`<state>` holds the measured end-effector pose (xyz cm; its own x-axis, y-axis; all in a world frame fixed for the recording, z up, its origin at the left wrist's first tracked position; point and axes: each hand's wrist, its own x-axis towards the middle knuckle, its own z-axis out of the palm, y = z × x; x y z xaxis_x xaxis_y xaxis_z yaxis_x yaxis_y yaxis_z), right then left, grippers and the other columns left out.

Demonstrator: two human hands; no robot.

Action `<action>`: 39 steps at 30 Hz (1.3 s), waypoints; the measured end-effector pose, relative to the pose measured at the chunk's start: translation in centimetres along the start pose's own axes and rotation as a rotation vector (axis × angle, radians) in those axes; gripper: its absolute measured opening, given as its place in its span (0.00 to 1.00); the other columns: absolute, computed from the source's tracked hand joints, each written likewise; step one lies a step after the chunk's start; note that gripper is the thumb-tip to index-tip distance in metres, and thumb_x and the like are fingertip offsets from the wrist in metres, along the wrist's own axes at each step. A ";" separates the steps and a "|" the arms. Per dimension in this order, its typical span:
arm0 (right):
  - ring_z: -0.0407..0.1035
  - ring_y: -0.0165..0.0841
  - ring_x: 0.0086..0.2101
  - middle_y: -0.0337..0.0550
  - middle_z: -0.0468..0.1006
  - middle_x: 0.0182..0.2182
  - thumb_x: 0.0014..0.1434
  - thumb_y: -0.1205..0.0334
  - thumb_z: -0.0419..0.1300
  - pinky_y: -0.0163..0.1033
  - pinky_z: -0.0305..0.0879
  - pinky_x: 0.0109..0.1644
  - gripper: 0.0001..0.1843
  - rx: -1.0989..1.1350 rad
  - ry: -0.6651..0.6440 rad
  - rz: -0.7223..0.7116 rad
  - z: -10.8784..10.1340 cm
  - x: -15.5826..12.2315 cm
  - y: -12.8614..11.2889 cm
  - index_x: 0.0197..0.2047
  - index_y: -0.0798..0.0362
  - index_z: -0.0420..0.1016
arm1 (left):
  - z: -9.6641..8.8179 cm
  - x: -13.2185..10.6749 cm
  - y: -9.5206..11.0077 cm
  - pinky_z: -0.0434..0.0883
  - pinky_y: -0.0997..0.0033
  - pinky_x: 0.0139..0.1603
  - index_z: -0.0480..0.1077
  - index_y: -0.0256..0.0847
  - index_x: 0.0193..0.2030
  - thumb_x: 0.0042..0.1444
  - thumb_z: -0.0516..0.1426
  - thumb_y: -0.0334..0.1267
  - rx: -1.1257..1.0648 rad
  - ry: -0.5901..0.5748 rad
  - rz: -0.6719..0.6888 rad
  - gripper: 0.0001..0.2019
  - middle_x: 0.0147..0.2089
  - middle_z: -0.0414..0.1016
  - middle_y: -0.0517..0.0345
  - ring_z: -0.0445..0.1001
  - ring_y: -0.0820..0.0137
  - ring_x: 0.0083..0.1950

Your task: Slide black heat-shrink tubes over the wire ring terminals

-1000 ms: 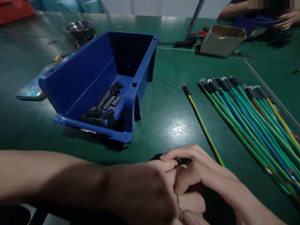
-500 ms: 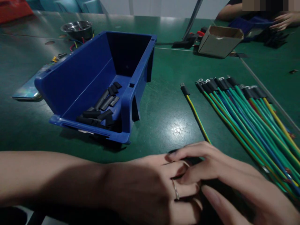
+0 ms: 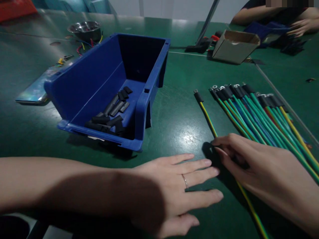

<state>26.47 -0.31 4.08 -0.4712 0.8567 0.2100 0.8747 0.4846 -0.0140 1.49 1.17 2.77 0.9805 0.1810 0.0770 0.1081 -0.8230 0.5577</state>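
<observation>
My left hand (image 3: 179, 186), with a ring on one finger, lies flat with its fingers spread on the green tabletop (image 3: 179, 132). My right hand (image 3: 251, 166) is closed in a pinch at a single yellow-green wire (image 3: 209, 120), which runs under the fingers and comes out below. Its fingertips partly hide the grip. At the wire's far end are a black sleeve (image 3: 198, 97) and a metal lug (image 3: 195, 91). Right of it lies a bundle of green, blue and yellow wires (image 3: 259, 116) with black sleeves and ring lugs, partly covered by my right hand.
A blue bin (image 3: 143, 109) with several short black sleeves (image 3: 116, 108) stands left of centre. Behind it are a metal bowl (image 3: 86, 31) and a phone (image 3: 35, 88). A cardboard box (image 3: 234, 48) stands farther back, near another person's hand (image 3: 300, 28).
My right hand has left the fingers of my left hand and moved up to the single wire. My left hand has uncurled and spread flat. The view has shifted slightly.
</observation>
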 end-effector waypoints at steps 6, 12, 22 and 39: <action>0.72 0.30 0.26 0.38 0.75 0.32 0.70 0.61 0.44 0.34 0.63 0.24 0.10 -0.102 0.011 -0.029 0.7 0.2 -0.4 0.45 0.49 0.66 | 0.2 -0.1 -0.1 0.43 0.53 0.76 0.58 0.35 0.69 0.69 0.48 0.41 0.016 0.024 0.007 0.25 0.75 0.49 0.40 0.45 0.55 0.76; 0.70 0.32 0.23 0.41 0.74 0.30 0.67 0.61 0.44 0.36 0.57 0.21 0.11 -0.314 0.034 -0.006 0.3 0.1 -1.3 0.44 0.52 0.65 | 0.0 -0.2 -0.1 0.45 0.53 0.76 0.59 0.35 0.69 0.69 0.48 0.41 0.024 0.040 0.002 0.24 0.75 0.51 0.39 0.47 0.55 0.76; 0.74 0.33 0.26 0.42 0.78 0.33 0.67 0.62 0.46 0.36 0.56 0.19 0.15 -0.380 0.040 0.108 0.7 0.2 -1.6 0.53 0.54 0.65 | 0.1 -0.1 -0.2 0.46 0.52 0.75 0.59 0.35 0.69 0.68 0.48 0.41 0.028 0.038 0.013 0.25 0.74 0.51 0.39 0.48 0.54 0.76; 0.74 0.37 0.33 0.43 0.75 0.35 0.67 0.62 0.46 0.40 0.67 0.29 0.21 -0.500 -0.045 0.149 -0.5 -1.3 -0.3 0.60 0.57 0.66 | -0.2 0.3 0.1 0.48 0.48 0.75 0.58 0.36 0.70 0.67 0.51 0.41 -0.019 -0.005 -0.013 0.26 0.75 0.49 0.40 0.44 0.54 0.77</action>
<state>26.89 -1.68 4.27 -0.3323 0.9219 0.1989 0.8749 0.2226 0.4302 1.73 1.27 2.95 0.9798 0.1888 0.0660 0.1174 -0.8103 0.5741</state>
